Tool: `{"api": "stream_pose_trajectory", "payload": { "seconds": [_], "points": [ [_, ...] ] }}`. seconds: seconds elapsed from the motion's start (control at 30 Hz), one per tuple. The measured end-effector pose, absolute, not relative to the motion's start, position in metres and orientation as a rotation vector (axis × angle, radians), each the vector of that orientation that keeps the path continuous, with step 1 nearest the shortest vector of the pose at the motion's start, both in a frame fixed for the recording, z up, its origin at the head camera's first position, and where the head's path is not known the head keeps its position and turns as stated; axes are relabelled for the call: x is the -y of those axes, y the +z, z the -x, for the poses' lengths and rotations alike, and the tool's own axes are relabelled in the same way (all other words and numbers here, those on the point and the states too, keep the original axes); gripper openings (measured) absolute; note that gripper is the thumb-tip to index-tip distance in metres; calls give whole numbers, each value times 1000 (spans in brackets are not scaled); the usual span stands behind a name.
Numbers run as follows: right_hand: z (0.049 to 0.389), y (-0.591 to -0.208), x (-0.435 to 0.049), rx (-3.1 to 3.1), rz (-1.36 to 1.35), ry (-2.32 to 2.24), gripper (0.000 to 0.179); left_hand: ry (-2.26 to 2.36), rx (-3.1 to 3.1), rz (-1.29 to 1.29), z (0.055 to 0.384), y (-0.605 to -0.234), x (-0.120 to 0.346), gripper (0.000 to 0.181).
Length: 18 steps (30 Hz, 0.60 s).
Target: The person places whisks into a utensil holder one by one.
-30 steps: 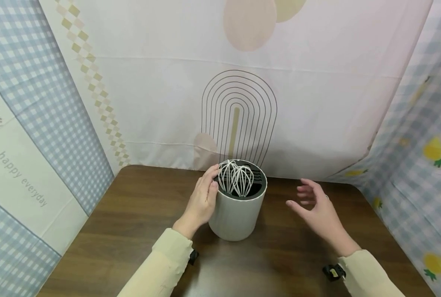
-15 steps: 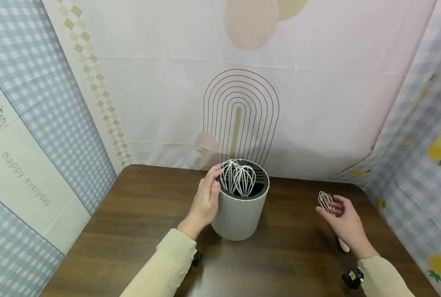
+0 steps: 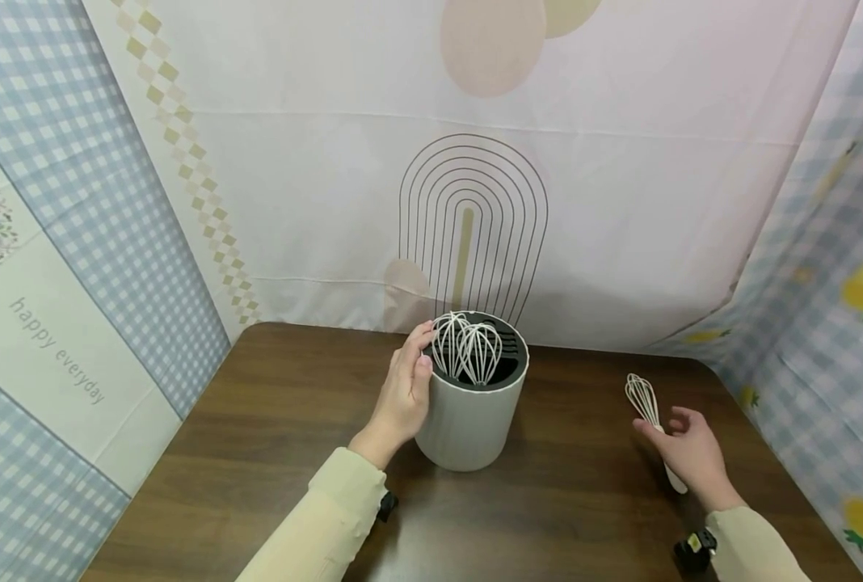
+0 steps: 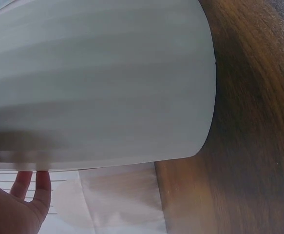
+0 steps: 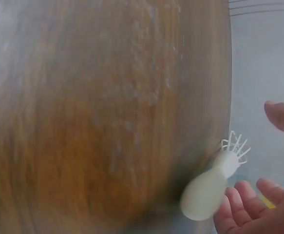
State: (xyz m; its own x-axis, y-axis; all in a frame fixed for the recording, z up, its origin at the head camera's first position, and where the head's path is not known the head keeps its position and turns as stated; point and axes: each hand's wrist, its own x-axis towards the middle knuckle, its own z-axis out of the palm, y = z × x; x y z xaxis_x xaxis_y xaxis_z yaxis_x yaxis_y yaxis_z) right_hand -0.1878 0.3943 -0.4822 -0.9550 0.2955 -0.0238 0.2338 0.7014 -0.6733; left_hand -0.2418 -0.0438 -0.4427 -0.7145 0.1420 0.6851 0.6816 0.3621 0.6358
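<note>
A light grey cylindrical utensil holder (image 3: 468,432) with a dark slotted top stands upright on the table. Two white whisks (image 3: 479,356) poke out of its opening, wire ends up. My left hand (image 3: 401,396) rests against the holder's left side, fingers at the rim; in the left wrist view the holder wall (image 4: 103,92) fills most of the picture. Another white whisk (image 3: 642,396) lies at the right, wires pointing away. Over its handle is my right hand (image 3: 693,457), thumb and fingers apart. The right wrist view shows the whisk handle (image 5: 204,195) beside the fingertips, contact unclear.
The brown wooden table (image 3: 293,404) ends at the back against a pale patterned cloth (image 3: 315,202). Blue checked cloth (image 3: 75,162) hangs at the left, and a similar cloth with yellow fruit (image 3: 860,291) at the right.
My right hand has moved right and towards me, from beside the holder to above the loose whisk, which has come into view. The left hand stays on the holder.
</note>
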Motion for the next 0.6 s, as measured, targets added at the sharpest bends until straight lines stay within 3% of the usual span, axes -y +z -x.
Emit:
{"api": "stream_pose_trajectory", "payload": {
  "seconds": [0.23,0.6],
  "points": [
    [190,-490,-398,2824,537,1319,96,-1347,2098,715,242,-443,44,40],
    [195,-499,-399,2788,567,1300,69,-1353,2106,716,242,-443,44,42]
  ]
}}
